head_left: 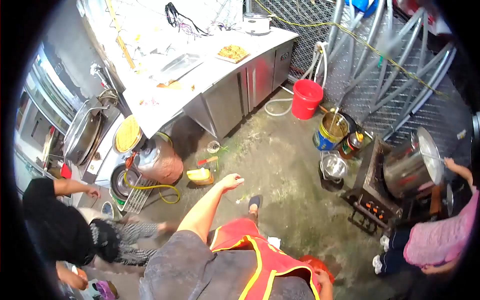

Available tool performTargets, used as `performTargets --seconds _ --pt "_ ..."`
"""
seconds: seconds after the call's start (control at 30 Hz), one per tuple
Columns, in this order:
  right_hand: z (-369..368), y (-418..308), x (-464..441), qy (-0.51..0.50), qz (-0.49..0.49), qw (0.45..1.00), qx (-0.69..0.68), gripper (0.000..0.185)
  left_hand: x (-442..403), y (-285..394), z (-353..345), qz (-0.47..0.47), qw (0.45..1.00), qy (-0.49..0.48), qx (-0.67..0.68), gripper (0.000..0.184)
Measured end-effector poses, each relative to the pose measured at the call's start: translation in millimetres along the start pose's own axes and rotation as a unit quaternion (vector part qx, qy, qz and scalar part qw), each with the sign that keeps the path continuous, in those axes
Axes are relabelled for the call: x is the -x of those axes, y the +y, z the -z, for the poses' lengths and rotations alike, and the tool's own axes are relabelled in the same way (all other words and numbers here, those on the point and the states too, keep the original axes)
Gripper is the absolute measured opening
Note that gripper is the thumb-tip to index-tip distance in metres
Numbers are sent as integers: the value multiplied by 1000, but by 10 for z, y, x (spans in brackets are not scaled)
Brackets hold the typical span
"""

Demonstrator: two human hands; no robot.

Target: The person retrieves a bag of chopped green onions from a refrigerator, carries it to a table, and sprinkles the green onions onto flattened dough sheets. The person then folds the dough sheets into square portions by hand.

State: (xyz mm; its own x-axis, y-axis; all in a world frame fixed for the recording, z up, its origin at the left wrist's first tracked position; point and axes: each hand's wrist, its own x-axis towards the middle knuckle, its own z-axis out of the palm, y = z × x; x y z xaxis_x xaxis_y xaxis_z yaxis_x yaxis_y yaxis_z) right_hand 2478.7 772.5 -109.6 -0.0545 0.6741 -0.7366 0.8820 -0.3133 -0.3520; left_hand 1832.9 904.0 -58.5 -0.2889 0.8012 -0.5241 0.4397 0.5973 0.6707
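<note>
Plainly nearer, the right hand point(324, 278) meets a seeming red bag point(313, 261) just ahead, grip unclear, while the empty left hand point(231, 183) extends well apart, fingers loosely outstretched.

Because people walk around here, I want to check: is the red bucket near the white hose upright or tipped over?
Upright: the red bucket stands with its base on the floor and its rim facing up.

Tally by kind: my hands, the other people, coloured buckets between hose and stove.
Hands: 2 (left hand, right hand)
Other people: 2 (black top, pink top)
Buckets: 2 (red bucket, yellow-and-blue bucket)
Total: 6
</note>
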Motion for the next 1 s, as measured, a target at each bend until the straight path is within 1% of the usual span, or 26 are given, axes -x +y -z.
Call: performTargets --seconds 0.03,0.1,0.17,0.2,0.23,0.3,0.33,0.37,0.4,0.43,0.47,0.5,0.53,0.57,0.6,0.63,0.67,0.7,0.73,0.77,0.83,0.87,0.9,0.93,0.97,1.0 --pt "29 -60 -99 41 -20 995 -86 42 -249 11 109 -11 1000 15 -3 52" --pt "157 -211 -527 83 -57 986 -136 36 -785 7 284 -40 998 51 -8 53" --pt "296 -412 -924 81 -96 978 -164 29 -1052 292 570 15 999 33 29 57" --pt "398 -498 -1141 70 -106 973 -191 26 -1242 330 668 14 999 38 31 58" --pt "466 -426 -1482 36 -105 958 -265 23 -1447 393 785 14 998 46 34 59" --pt "639 -276 -2273 -62 -90 893 -436 18 -1773 642 1086 39 997 49 45 59" --pt "827 -900 -2291 24 -51 953 -299 19 -1925 763 1213 55 996 47 50 60" --pt "1161 -2008 -2029 118 -40 982 -142 20 -2121 883 1362 87 993 31 68 61" --pt "1306 -2329 -2132 148 31 978 -143 23 -2433 837 1405 62 992 73 80 63" --pt "1451 -2648 -2234 176 102 969 -139 25 -3067 443 1311 3 987 134 84 65" --pt "1594 -2870 -2362 152 96 970 -161 28 -3227 622 1463 17 986 132 96 66" --pt "1729 -3053 -2505 126 90 971 -181 30 -3283 926 1636 56 975 113 185 66" --pt "1820 -3150 -2658 99 82 971 -200 33 -3431 1103 1733 52 958 154 235 65" --pt "1875 -3171 -2849 87 72 978 -178 34 -3681 1187 1841 44 952 156 261 64" --pt "1930 -3218 -3068 75 66 983 -156 35 -3908 1273 1936 24 954 195 228 64" --pt "2002 -3241 -3316 61 59 987 -133 36 -4028 1478 2065 20 945 200 258 65" --pt "2211 -3441 -3429 11 38 999 -4 30 -4316 1513 2143 29 935 226 273 66" --pt "1949 -2613 -4299 -69 51 971 -222 25 -4548 1590 2247 20 933 258 251 66" --pt "1707 -1827 -5141 -154 17 856 -494 20 -4737 1693 2350 21 923 295 246 67" --pt "1553 -1303 -5822 -220 -43 722 -655 17 -4974 1789 2438 21 912 331 242 67" --pt "2456 -2543 -5595 -186 -110 687 -693 11 -5558 1768 2660 28 897 399 189 65" --pt "2645 -2796 -5760 -150 -26 854 -498 12 -5796 1741 2731 34 889 428 162 63" --pt "2835 -3068 -5915 -87 29 962 -257 17 -5909 1890 2836 51 884 437 160 59" --pt "3058 -3327 -6090 -28 111 993 -2 24 -6015 2038 2937 67 879 445 159 56" --pt "3380 -4254 -5790 4 94 995 -25 21 -6138 2127 3032 81 874 453 157 53" --pt "3466 -4395 -6004 -6 100 991 -85 22 -6361 2017 3100 140 880 433 135 47"
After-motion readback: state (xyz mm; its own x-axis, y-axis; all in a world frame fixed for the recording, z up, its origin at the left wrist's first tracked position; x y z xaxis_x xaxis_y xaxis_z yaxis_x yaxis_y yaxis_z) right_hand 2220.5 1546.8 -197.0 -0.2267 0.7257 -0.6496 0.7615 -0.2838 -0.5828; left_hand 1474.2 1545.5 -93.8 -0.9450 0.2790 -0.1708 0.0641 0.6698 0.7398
